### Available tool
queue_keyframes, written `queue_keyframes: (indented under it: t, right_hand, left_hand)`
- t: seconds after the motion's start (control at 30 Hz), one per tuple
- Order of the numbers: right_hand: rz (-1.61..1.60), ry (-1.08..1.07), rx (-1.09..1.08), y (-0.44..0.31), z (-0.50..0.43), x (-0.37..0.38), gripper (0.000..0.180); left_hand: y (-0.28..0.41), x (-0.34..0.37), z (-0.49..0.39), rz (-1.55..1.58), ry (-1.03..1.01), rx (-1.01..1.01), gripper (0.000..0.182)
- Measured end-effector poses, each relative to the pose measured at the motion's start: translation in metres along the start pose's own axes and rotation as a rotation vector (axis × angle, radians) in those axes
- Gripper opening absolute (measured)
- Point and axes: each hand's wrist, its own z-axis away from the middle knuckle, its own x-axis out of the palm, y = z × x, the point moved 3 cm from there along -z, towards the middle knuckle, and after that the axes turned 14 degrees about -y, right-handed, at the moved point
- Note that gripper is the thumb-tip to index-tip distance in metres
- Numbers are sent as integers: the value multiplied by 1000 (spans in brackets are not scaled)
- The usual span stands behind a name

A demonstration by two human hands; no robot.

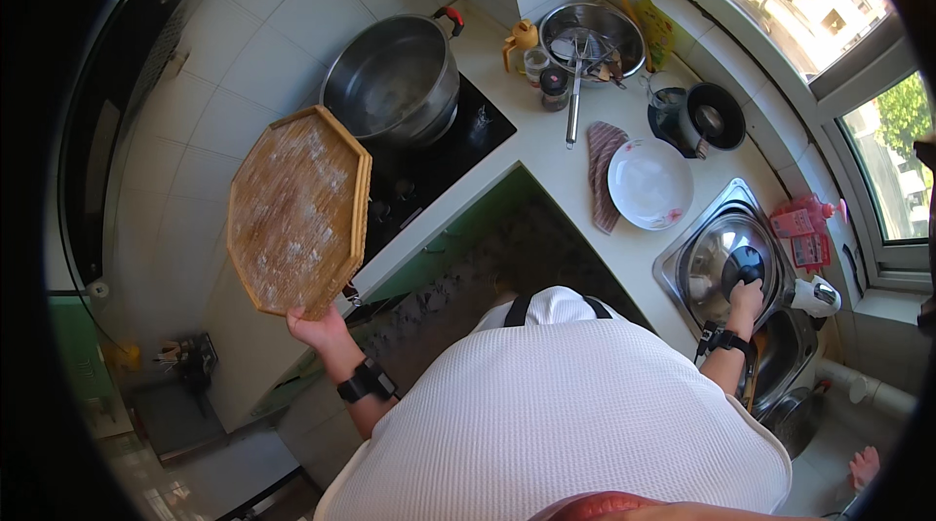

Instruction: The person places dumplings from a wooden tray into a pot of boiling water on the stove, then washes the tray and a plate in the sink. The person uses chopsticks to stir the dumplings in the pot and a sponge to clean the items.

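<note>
My left hand (319, 329) grips the near edge of an octagonal woven bamboo tray (296, 217). White powder is scattered over its flat face, and nothing else lies on it. The tray is raised, and its far corner overlaps the rim of a large steel pot (391, 75) in view. That pot stands on the black cooktop (479, 130), with cloudy liquid or steam inside. On the right, my right hand (746, 298) holds the black knob of a domed steel lid (706, 258). The lid sits over the basin of the steel sink (669, 265); whether it touches the rim, I cannot tell.
A white plate (647, 181) rests partly on a striped cloth (605, 155). Behind are a steel bowl (559, 20) with utensils, a jar (554, 91) and a black saucepan (695, 108). Pink bottles (797, 221) stand by the window. Another person's hand (865, 466) shows at lower right.
</note>
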Motion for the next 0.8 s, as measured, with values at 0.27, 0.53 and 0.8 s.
queue_keyframes:
  t: [0.27, 0.53, 0.8]
  right_hand:
    - [-152, 157, -55, 5, -39, 7, 67]
    - [-90, 184, -76, -14, -32, -35, 62]
    - [-116, 344, -45, -53, 44, -77, 64]
  left_hand:
    - [-15, -24, -46, 110, -153, -2, 52]
    - [-18, -30, -51, 186, -34, -59, 47]
    - [-20, -25, -58, 141, 8, -40, 47]
